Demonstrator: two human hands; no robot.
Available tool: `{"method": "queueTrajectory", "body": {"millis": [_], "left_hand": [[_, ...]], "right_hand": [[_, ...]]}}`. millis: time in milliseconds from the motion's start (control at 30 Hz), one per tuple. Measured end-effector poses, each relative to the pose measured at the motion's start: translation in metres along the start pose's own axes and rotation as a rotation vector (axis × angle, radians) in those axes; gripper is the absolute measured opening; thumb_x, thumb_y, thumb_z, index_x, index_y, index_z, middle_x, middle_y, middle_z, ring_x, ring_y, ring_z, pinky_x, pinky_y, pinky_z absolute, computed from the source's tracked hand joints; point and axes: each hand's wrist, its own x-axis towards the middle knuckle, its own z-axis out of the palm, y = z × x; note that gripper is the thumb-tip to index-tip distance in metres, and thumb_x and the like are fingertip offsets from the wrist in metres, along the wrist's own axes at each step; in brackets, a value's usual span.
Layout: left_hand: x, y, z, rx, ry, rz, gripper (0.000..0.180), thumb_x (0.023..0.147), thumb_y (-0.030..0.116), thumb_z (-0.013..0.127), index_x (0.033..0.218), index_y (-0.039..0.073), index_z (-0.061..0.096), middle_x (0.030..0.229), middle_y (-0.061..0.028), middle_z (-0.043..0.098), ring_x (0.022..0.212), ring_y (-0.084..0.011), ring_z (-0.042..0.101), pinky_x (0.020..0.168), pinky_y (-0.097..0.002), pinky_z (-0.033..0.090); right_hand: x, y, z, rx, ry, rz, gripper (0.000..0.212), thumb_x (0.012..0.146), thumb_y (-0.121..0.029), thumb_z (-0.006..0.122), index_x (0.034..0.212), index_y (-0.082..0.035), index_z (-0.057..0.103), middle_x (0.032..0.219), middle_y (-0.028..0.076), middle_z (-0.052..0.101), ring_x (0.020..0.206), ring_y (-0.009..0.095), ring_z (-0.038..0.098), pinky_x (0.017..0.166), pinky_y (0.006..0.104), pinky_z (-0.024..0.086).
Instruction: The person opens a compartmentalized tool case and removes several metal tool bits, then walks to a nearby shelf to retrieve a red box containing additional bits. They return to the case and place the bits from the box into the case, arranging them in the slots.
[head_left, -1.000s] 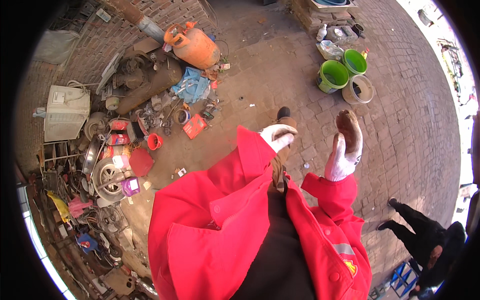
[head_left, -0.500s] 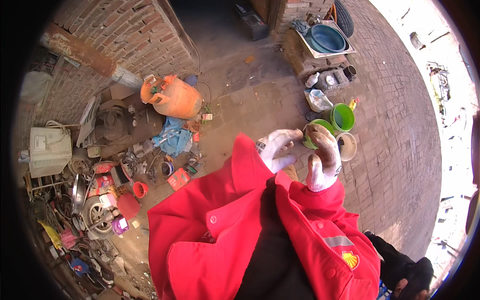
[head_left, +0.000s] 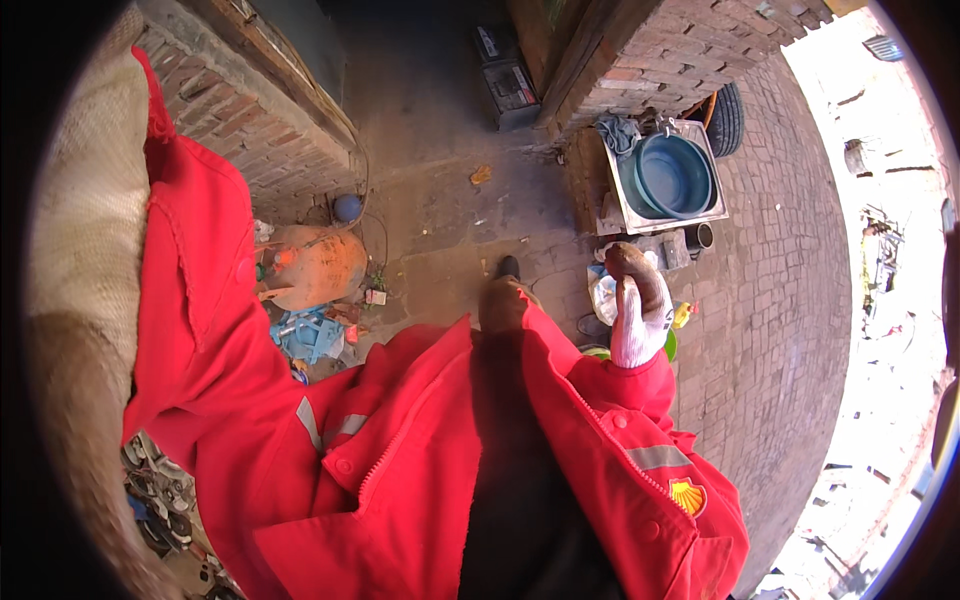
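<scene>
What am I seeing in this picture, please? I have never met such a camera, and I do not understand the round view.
There is no machine: a person wears a wide fisheye camera on the head, looking down, so straight edges bend. The red jacket is the wearer's own. The gloved right hand is partly curled, with nothing visible in it. The gloved left hand is blurred near the lens, at the left edge; I cannot tell if it holds anything. On the ground is an orange gas cylinder; a blue basin sits in a metal sink.
</scene>
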Motion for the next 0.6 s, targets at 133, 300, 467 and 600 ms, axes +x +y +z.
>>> {"method": "queueTrajectory", "body": {"millis": [133,300,467,600], "left_hand": [[0.003,-0.086,0.010,0.094,0.040,-0.111,0.072,0.088,0.026,0.073,0.144,-0.003,0.039,0.138,-0.0205,0.055,0.121,-0.0297,0.060,0.105,-0.0441,0.048],[0.000,-0.210,0.020,0.159,0.057,-0.210,0.067,0.088,0.023,0.072,0.143,-0.002,0.041,0.136,-0.0200,0.057,0.119,-0.0297,0.061,0.104,-0.0443,0.049],[0.057,-0.428,-0.002,0.140,0.053,-0.107,0.062,0.089,0.020,0.071,0.141,-0.001,0.044,0.134,-0.0196,0.058,0.118,-0.0297,0.062,0.103,-0.0445,0.050],[0.150,-0.626,-0.041,0.130,0.029,-0.017,0.059,0.089,0.017,0.071,0.139,0.000,0.046,0.132,-0.0193,0.059,0.116,-0.0296,0.063,0.102,-0.0446,0.051]], "right_hand": [[0.142,-0.005,0.025,-0.025,-0.146,0.084,0.036,0.097,-0.014,0.057,0.127,0.004,0.058,0.128,0.018,0.060,0.116,0.026,0.059,0.103,0.0389,0.044],[0.307,0.024,0.103,-0.105,-0.433,-0.126,0.036,0.098,-0.029,0.055,0.114,0.002,0.062,0.111,0.020,0.064,0.102,0.032,0.062,0.091,0.0391,0.048],[0.436,0.061,0.199,-0.195,-0.541,-0.193,0.026,0.096,-0.004,0.057,0.121,0.002,0.061,0.130,0.016,0.060,0.122,0.025,0.056,0.107,0.0361,0.040],[0.549,0.058,0.277,-0.039,-0.413,0.233,0.023,0.099,-0.007,0.057,0.120,0.001,0.062,0.121,0.012,0.062,0.113,0.020,0.057,0.102,0.0331,0.043]]}}
